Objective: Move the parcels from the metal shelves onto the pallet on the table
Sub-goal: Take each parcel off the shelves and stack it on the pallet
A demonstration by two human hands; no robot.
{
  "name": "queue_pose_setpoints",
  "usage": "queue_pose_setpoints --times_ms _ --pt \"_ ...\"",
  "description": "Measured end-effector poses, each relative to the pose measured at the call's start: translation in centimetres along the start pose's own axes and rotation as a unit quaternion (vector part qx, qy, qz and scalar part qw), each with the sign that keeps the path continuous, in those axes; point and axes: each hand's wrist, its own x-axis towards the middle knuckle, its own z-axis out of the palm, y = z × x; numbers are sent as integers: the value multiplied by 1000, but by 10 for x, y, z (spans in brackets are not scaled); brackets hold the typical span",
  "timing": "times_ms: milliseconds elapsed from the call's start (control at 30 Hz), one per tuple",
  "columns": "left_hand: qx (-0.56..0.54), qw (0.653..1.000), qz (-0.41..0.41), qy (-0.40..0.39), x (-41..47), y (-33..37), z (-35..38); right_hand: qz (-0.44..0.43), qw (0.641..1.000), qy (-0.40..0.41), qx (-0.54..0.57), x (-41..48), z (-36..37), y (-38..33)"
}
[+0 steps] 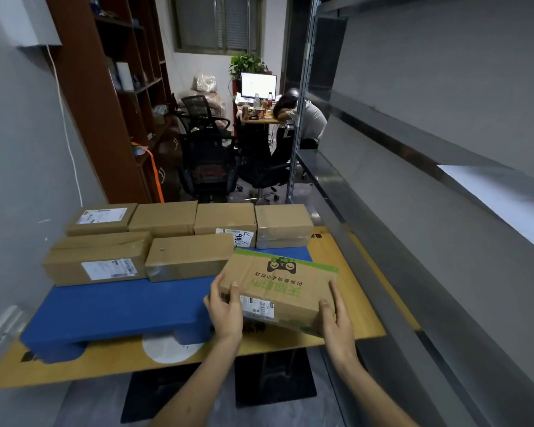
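Head view: a printed box [279, 288] is held between both hands above the right end of the blue pallet [117, 306], at about 5 o'clock from the parcels already laid there. The left hand [225, 312] is clamped on the box's near left corner, thumb on top and fingers beneath; the right hand [336, 315] is pressed against the near right end, thumb along the top edge. A two-sided grip is judged to be used so that the box can be kept level and steered into line. The box is tilted slightly, its far edge over the pallet and its near edge over the table [352, 288]; whether it touches the pallet cannot be told.

Six parcels are set on the pallet in two rows: a far row of four [225, 218] at 12 o'clock and a near row of two [188, 255] at 10 o'clock, packed side by side, presumably to save space. The gap beside the near row appears to be the intended spot. Metal shelves [413, 143] are seen at 3 o'clock, apparently bare.
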Motion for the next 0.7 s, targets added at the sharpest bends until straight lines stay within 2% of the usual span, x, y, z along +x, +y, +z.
queue_pose_setpoints --times_ms 267,700 --pt "40 999 -12 10 27 -25 60 14 1000 -24 -10 103 -7 33" --pt "143 989 -8 34 66 -52 120 47 989 -139 -6 225 -1 69"
